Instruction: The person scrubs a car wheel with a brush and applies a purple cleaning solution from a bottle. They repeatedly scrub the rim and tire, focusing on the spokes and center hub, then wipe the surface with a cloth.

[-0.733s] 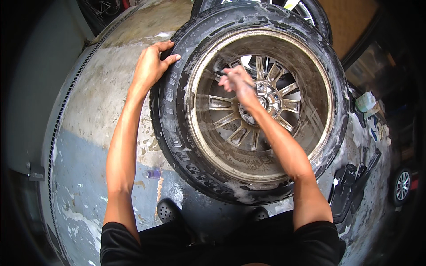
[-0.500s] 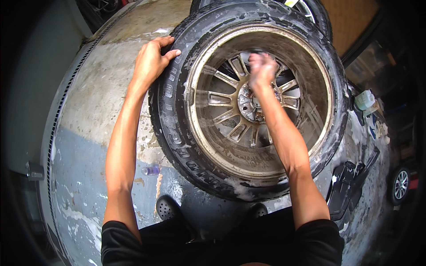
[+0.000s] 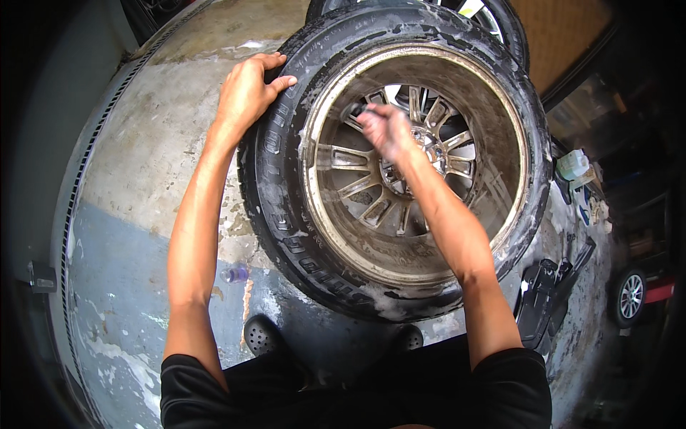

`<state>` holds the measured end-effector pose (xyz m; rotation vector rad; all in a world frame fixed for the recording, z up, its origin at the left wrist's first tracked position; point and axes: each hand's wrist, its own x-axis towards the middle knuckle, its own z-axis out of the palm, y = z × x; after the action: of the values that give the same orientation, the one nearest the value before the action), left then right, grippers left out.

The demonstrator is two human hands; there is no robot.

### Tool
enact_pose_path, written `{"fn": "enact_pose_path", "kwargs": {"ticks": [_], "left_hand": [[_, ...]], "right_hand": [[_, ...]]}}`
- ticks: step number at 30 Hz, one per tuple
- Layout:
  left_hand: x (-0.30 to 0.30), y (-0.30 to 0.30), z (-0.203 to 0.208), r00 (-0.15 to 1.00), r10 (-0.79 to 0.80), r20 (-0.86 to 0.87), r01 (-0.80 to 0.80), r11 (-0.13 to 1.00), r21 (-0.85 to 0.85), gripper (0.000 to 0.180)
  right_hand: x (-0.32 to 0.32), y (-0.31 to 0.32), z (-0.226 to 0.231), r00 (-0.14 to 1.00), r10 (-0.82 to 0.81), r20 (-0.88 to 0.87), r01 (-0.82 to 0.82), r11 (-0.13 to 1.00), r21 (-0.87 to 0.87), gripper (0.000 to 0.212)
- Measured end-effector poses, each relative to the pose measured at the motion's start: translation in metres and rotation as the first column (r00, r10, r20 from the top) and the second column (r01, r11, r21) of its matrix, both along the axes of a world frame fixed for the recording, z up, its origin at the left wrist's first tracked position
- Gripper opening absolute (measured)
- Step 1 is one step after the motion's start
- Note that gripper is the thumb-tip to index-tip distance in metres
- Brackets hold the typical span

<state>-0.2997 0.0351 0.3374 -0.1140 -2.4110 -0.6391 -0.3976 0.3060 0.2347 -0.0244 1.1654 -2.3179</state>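
Note:
A large car wheel stands upright before me, its black tyre [image 3: 286, 200] wet and soapy around a dirty metal rim [image 3: 493, 214] with several spokes. My left hand [image 3: 246, 89] lies flat on the tyre's upper left tread, fingers spread, steadying it. My right hand [image 3: 382, 129] reaches inside the rim, blurred with motion, closed on a small dark object that looks like a brush or sponge [image 3: 357, 109], against the upper left spokes near the hub [image 3: 421, 154].
A second wheel [image 3: 493, 21] leans behind the first. Wet concrete floor [image 3: 143, 179] with a drain grate [image 3: 75, 214] along the left. Black floor mats [image 3: 547, 300] lie at the right, a white plastic jug [image 3: 572, 164] beyond them, another small wheel [image 3: 630, 294] far right. My dark shoes [image 3: 261, 334] stand below the tyre.
My right hand swept from the left spokes up to the top of the rim, then back left and down a little. The left hand stayed on the tyre.

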Motion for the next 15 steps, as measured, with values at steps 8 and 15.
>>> {"fn": "enact_pose_path", "kwargs": {"ticks": [8, 15], "left_hand": [[0.001, 0.014, 0.004, 0.999, 0.036, 0.020, -0.036, 0.999, -0.013, 0.047], [-0.004, 0.003, -0.002, 1.000, 0.015, -0.018, -0.016, 0.999, -0.037, 0.045]], "right_hand": [[-0.017, 0.117, 0.027, 0.288, -0.307, -0.907, 0.929, 0.321, 0.186, 0.017], [-0.005, 0.069, 0.067, -0.093, 0.930, -0.356, 0.897, 0.234, 0.376, 0.014]]}}
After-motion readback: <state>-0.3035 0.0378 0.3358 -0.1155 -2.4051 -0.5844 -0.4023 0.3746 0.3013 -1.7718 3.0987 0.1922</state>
